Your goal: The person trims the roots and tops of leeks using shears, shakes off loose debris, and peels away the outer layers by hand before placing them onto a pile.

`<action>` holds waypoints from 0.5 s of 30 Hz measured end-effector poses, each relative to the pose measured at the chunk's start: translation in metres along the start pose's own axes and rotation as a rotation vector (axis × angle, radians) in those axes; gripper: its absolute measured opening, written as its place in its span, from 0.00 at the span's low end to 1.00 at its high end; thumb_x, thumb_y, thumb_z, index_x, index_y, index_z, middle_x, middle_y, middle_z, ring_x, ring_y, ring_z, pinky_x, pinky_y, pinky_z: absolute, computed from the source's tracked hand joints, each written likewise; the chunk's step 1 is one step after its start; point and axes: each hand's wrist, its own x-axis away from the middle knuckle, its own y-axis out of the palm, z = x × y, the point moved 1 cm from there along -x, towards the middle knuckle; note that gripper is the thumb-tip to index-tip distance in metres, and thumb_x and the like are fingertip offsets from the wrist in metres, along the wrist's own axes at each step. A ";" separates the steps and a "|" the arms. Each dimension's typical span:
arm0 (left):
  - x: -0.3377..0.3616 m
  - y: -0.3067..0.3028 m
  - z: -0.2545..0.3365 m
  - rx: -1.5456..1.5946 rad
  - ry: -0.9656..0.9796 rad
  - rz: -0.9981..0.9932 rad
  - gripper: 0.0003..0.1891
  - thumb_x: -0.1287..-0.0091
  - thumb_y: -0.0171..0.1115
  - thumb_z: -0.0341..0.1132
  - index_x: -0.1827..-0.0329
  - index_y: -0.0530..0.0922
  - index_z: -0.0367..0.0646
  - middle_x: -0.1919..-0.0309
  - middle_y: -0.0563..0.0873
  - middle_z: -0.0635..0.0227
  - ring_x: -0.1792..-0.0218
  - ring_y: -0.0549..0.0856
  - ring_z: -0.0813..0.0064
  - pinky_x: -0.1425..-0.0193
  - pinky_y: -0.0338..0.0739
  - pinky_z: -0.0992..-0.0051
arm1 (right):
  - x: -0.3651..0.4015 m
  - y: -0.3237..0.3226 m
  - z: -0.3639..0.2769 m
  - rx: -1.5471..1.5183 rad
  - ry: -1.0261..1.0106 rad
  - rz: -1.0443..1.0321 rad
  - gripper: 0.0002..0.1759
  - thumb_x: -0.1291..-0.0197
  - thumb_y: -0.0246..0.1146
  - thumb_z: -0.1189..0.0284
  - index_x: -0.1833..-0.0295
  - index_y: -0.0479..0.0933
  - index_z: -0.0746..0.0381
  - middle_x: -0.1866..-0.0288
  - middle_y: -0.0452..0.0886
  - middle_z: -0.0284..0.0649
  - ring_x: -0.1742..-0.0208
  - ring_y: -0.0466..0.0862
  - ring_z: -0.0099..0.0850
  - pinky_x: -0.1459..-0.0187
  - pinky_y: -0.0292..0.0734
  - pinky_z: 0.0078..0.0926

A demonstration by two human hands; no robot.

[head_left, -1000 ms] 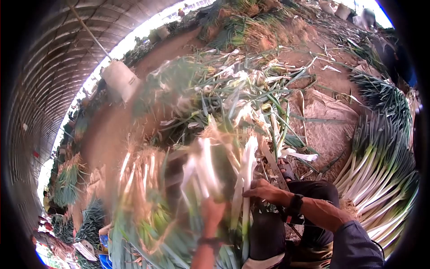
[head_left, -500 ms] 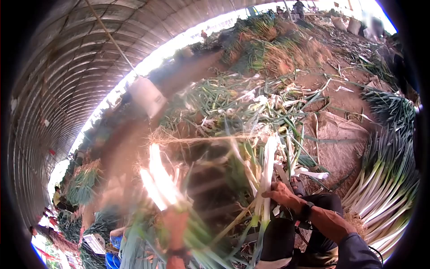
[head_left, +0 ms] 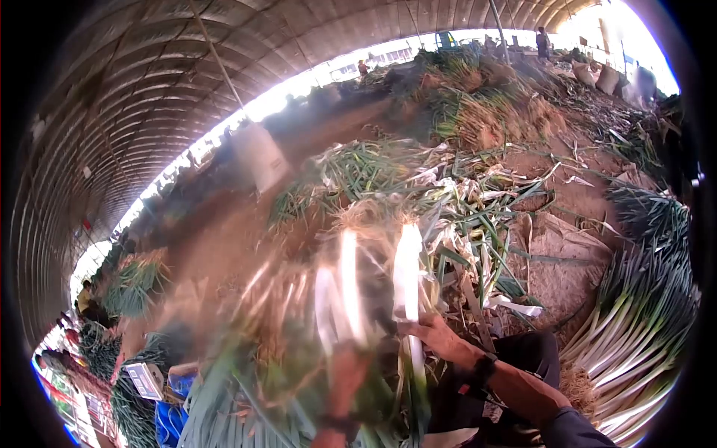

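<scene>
My right hand (head_left: 441,337) is closed around a large green onion (head_left: 407,269), its white stalk upright and its roots at the top. Just left of it, my left hand (head_left: 348,373) is smeared by motion, with white green onion stalks (head_left: 349,280) rising from it, roots up. Its fingers are hard to make out, but the stalks appear gripped. Below and left of that hand spread the long green leaves of more onions (head_left: 224,403). My right wrist wears a dark band (head_left: 484,367).
Trimmed leaves and peelings (head_left: 478,216) litter the ground ahead. Cleaned green onions (head_left: 627,321) lie in a row at right beside a flattened sack (head_left: 564,254). A large root-on pile (head_left: 485,104) lies farther off. A scale (head_left: 144,379) and a blue item (head_left: 172,422) stand at lower left.
My left hand has moved right with its stalks, close to my right hand. My right hand is slightly farther left in view. Yellowish leaves beside its stalk no longer show.
</scene>
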 end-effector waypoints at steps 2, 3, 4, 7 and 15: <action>0.001 0.002 0.009 -0.004 -0.003 -0.039 0.20 0.44 0.72 0.45 0.61 0.82 0.35 0.65 0.86 0.49 0.65 0.84 0.54 0.58 0.81 0.59 | 0.007 0.012 -0.019 -0.053 -0.028 0.001 0.33 0.31 0.63 0.54 0.29 0.71 0.63 0.58 0.84 0.32 0.61 0.79 0.17 0.66 0.74 0.17; 0.002 0.006 0.010 0.011 -0.015 -0.059 0.19 0.43 0.72 0.45 0.61 0.82 0.36 0.67 0.86 0.50 0.66 0.84 0.56 0.59 0.81 0.59 | -0.010 0.019 0.000 -0.049 -0.128 0.022 0.33 0.31 0.63 0.53 0.29 0.71 0.62 0.59 0.83 0.30 0.65 0.77 0.14 0.70 0.71 0.15; 0.002 0.008 0.012 0.027 -0.026 -0.079 0.18 0.43 0.72 0.44 0.61 0.82 0.36 0.69 0.87 0.52 0.67 0.84 0.57 0.59 0.81 0.59 | -0.017 0.018 0.019 -0.064 -0.117 -0.005 0.32 0.30 0.63 0.53 0.30 0.72 0.63 0.58 0.83 0.30 0.65 0.77 0.14 0.70 0.70 0.15; 0.005 0.005 0.022 0.243 -0.029 -0.196 0.17 0.41 0.71 0.44 0.61 0.82 0.38 0.72 0.87 0.56 0.67 0.85 0.62 0.60 0.81 0.62 | -0.011 0.032 -0.006 -0.015 -0.075 -0.046 0.27 0.29 0.62 0.55 0.35 0.75 0.63 0.57 0.84 0.33 0.67 0.77 0.15 0.70 0.71 0.14; 0.006 0.021 0.015 0.316 0.083 -0.385 0.20 0.34 0.62 0.48 0.55 0.84 0.38 0.67 0.88 0.54 0.67 0.88 0.63 0.60 0.83 0.65 | -0.009 0.030 0.008 0.128 -0.098 -0.172 0.29 0.30 0.62 0.58 0.32 0.69 0.66 0.56 0.81 0.36 0.61 0.79 0.22 0.64 0.76 0.21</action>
